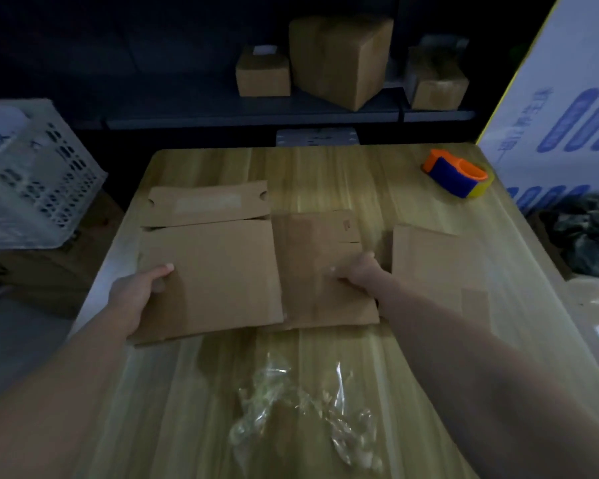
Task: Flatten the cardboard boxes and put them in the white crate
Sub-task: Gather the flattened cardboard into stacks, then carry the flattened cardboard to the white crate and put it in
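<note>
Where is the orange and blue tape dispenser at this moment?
In the head view, the tape dispenser lies at the far right corner of the wooden table, beyond the rightmost flattened box and beside the big white carton.

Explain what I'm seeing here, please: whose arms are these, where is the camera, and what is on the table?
There is no machine here. These are a person's two bare arms, filmed by one wide-angle camera worn on the head, looking forward and down. Three pieces of flattened cardboard lie side by side on the wooden table. The left hand grips the left flattened box at its left edge, thumb on top. The right hand grips the middle flattened box near its right edge. The third flattened box lies untouched to the right. Crumpled clear plastic lies nearer the camera, and an orange and blue tape dispenser sits near the far right corner. The white crate stands beyond the table's left side.
</note>
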### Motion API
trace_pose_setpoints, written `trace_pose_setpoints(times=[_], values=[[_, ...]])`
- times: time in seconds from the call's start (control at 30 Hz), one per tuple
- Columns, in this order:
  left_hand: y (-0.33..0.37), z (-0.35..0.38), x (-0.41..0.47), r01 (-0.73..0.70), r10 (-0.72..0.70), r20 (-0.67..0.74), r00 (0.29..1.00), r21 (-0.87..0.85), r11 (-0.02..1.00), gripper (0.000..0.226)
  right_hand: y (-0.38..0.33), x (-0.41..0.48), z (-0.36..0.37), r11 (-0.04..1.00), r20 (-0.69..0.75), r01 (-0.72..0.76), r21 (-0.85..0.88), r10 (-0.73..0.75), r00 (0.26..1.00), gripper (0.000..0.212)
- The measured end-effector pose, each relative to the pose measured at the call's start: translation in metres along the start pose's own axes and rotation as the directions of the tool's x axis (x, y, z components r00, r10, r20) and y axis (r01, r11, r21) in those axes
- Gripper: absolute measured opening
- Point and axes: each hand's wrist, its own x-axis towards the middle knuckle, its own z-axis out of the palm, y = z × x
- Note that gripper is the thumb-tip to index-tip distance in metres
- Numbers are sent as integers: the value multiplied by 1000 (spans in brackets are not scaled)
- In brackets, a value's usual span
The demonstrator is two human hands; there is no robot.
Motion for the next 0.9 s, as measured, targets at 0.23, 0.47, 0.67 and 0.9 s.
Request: trace_pose_setpoints(times=[0.23, 0.47, 0.67, 0.9], values=[[-32, -38, 14, 64, -73, -121, 990, -76, 995, 45, -6, 16, 27, 965, -76, -120, 233, 141, 987, 110], [-37, -64, 15, 41, -69, -219, 973, -128, 991, 58, -32, 10, 31, 894, 70, -126, 430, 107, 992, 61], [-19, -88, 13, -9, -33, -217, 976, -193, 981, 49, -101, -33, 33, 886, -106, 133, 444, -95, 990, 60], [12, -178, 18, -122, 51, -229, 972, -307, 944, 38, -204, -102, 81, 835, -220, 351, 424, -281, 934, 52]])
